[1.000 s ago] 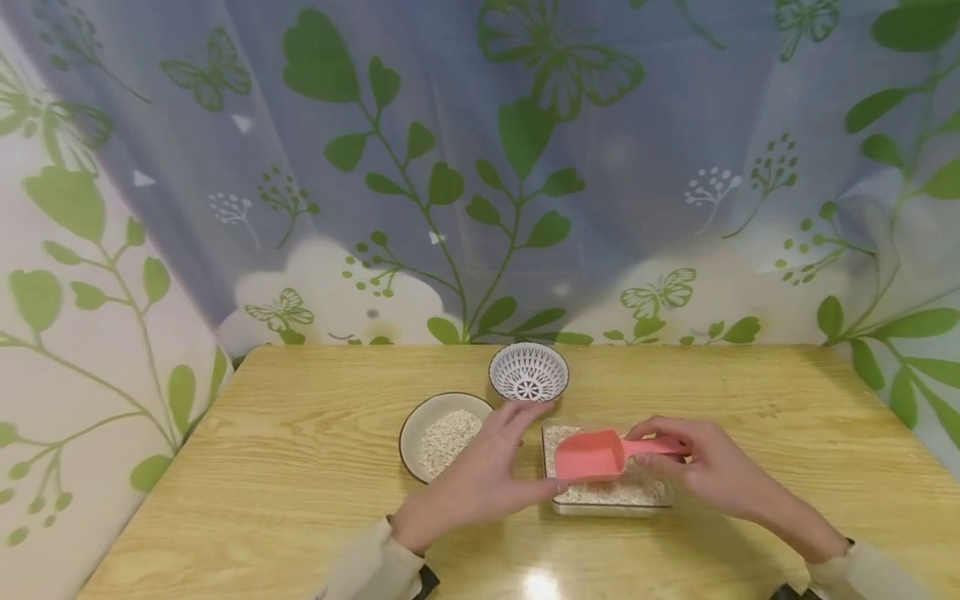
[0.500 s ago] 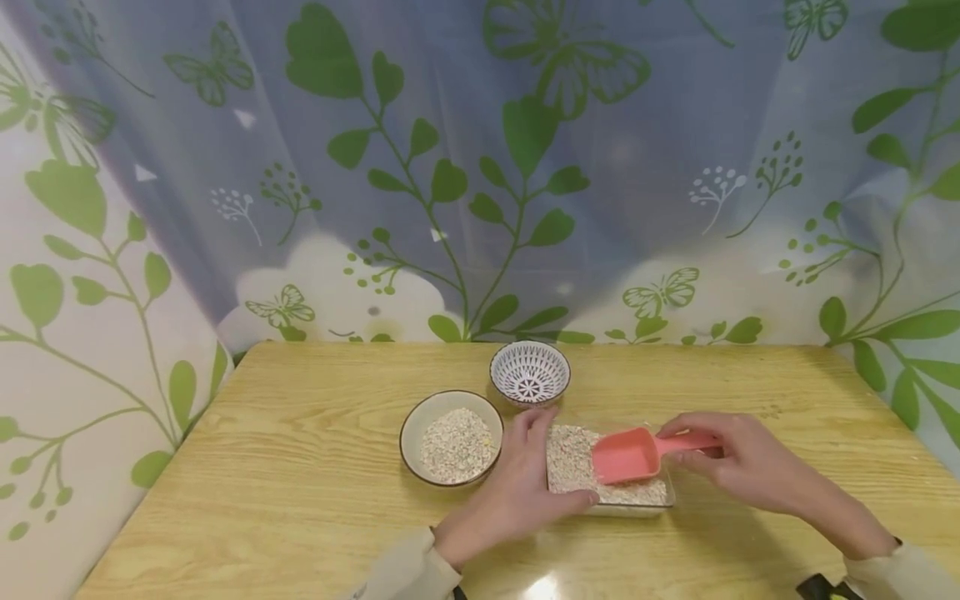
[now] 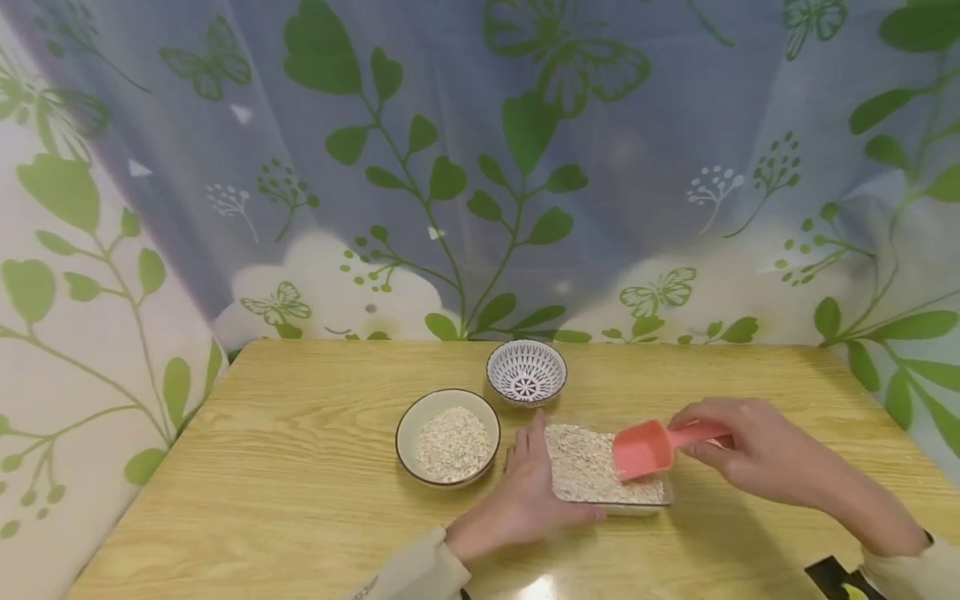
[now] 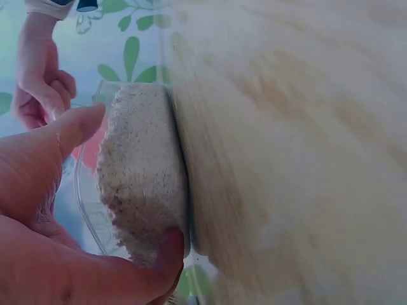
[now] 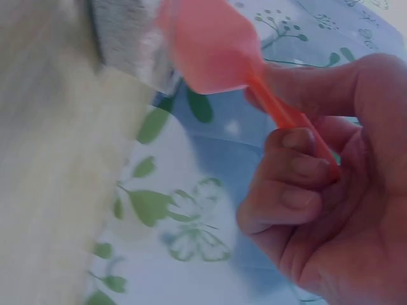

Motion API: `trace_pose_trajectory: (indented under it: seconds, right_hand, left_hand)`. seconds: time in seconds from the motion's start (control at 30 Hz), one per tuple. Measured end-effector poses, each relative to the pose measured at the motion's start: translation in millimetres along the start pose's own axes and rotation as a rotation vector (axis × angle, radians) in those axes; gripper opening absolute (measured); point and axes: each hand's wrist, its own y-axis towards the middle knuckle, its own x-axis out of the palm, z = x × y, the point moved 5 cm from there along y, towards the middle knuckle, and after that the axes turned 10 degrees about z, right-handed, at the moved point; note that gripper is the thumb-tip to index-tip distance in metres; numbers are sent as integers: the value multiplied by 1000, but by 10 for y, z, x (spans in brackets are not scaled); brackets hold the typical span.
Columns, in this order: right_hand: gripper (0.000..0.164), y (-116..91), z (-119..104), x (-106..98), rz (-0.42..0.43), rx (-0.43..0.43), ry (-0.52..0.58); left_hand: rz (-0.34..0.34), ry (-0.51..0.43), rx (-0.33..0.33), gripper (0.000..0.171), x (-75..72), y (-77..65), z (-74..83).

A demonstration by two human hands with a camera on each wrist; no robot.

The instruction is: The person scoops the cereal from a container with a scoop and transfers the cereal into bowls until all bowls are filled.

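Observation:
A clear rectangular container full of pale flakes, which look like oats, stands on the table in front of me. My left hand grips its left end, thumb along the near side and fingers at the far corner. In my right hand is a pink scoop, held by the handle with curled fingers, as the right wrist view also shows. The front lip of the scoop meets the flakes at the right part of the container. Its bowl looks bare inside.
Left of the container stands a cream bowl with a dark rim, partly filled with similar flakes. Behind them is a smaller white bowl with a dark pattern. The wooden table ends at a leaf-printed curtain.
The scoop has moved right, away from the left side, and tipped down into the flakes. My left hand has come from over the cream bowl to the container's left end.

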Motion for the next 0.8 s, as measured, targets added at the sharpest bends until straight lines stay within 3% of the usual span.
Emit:
trace_pose_trajectory:
  seconds: [0.23, 0.4, 0.7, 0.8]
  right_hand:
    - [19, 59, -49, -163, -25, -34, -179]
    - [20, 94, -97, -221, -61, -33, -214]
    - [16, 130, -148, -197, -285, 117, -232]
    - [16, 133, -167, -151, -319, 145, -236]
  left_hand:
    - [-48, 2, -33, 145, 50, 33, 4]
    - [-67, 4, -49, 149, 83, 111, -4]
    - [-86, -4, -74, 143, 118, 144, 13]
    - [-82, -6, -70, 142, 121, 154, 7]
